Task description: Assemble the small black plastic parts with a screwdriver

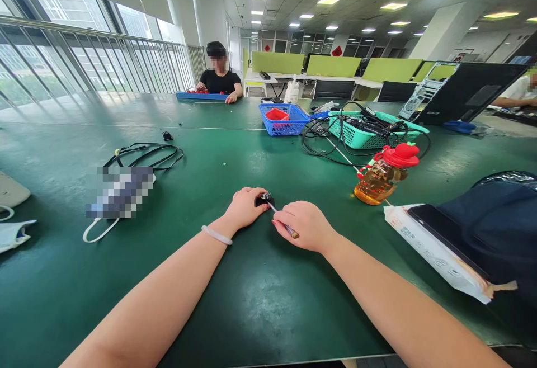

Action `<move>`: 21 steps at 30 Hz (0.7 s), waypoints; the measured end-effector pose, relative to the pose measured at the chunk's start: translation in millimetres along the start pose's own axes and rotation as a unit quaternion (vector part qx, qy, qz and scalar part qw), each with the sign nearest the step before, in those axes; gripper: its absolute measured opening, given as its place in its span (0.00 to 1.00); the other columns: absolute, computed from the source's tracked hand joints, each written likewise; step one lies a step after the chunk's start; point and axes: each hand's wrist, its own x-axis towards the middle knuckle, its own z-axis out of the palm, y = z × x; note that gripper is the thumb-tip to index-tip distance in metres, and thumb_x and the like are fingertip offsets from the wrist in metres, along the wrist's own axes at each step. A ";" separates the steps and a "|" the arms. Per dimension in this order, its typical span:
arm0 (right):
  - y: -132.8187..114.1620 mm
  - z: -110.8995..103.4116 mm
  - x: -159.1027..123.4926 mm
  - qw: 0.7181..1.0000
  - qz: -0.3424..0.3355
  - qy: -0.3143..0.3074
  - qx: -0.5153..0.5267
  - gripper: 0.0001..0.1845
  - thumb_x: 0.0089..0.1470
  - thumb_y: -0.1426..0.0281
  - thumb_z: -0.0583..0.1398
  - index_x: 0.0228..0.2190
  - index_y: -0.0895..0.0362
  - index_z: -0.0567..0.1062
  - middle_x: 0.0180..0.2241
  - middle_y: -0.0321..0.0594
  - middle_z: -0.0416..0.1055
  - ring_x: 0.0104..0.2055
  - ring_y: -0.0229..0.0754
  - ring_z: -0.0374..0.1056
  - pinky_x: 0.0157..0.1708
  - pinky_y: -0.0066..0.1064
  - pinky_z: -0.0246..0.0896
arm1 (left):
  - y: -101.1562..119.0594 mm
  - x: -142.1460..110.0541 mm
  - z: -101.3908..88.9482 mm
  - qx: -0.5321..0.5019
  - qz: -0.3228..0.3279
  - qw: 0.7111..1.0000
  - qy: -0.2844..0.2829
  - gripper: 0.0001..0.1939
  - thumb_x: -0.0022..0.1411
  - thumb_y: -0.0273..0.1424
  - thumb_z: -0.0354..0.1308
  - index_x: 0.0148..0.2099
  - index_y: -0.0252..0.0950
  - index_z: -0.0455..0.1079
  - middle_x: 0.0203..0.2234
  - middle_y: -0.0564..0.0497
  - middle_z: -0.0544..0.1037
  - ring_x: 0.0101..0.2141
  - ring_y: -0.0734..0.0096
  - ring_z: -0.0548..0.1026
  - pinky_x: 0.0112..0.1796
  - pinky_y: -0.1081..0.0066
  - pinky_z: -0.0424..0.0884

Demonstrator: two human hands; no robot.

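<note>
My left hand (243, 209), with a pale bangle at the wrist, grips a small black part (259, 202) low over the green table (268, 301). Something shiny and metallic sits on top of that part; its exact kind is too small to tell. My right hand (309, 225) is closed around a screwdriver (292, 232) with an amber-brown handle end. The metal shaft slants up and left, its tip at or very near the black part. Fingers hide some of both things.
Left lie a pixelated object (121, 192), a black cable (145, 152) and a small black block (167, 136). Ahead are a blue basket (285, 127) and a teal basket (356, 138) of cables. A red-lidded bottle (380, 180) and a phone (448, 239) stand right. A person (220, 80) sits opposite.
</note>
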 end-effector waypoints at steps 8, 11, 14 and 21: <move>-1.4 -2.2 0.9 1.000 0.006 0.002 -0.002 0.14 0.60 0.71 0.53 0.24 0.57 0.72 0.19 0.35 0.64 0.22 0.35 0.56 0.27 0.30 0.46 | 1.5 -1.3 -1.6 0.000 -0.004 1.000 0.002 0.16 0.58 0.34 0.60 0.50 0.42 0.72 0.46 0.49 0.79 0.51 0.58 0.71 0.54 0.57 0.65; -1.5 -2.1 0.8 1.000 0.006 0.006 -0.002 0.14 0.60 0.71 0.53 0.24 0.57 0.72 0.19 0.34 0.64 0.22 0.35 0.56 0.27 0.30 0.46 | 2.5 -2.1 -2.5 -0.002 -0.005 1.000 0.003 0.15 0.58 0.34 0.60 0.49 0.42 0.72 0.46 0.49 0.79 0.50 0.57 0.71 0.53 0.57 0.66; -1.2 -1.4 0.3 1.000 0.007 0.010 0.000 0.14 0.60 0.71 0.53 0.24 0.57 0.72 0.19 0.35 0.65 0.22 0.35 0.56 0.27 0.30 0.45 | 3.2 -2.3 -2.9 -0.003 -0.003 1.000 0.003 0.15 0.59 0.34 0.60 0.49 0.42 0.72 0.46 0.49 0.79 0.50 0.57 0.71 0.53 0.57 0.66; 0.3 0.4 -0.2 1.000 0.015 0.020 -0.004 0.13 0.60 0.71 0.53 0.25 0.56 0.72 0.20 0.35 0.66 0.22 0.36 0.57 0.27 0.30 0.47 | 1.2 -2.0 -1.9 0.000 -0.002 1.000 0.002 0.16 0.59 0.34 0.59 0.50 0.42 0.72 0.47 0.49 0.79 0.50 0.57 0.72 0.53 0.57 0.66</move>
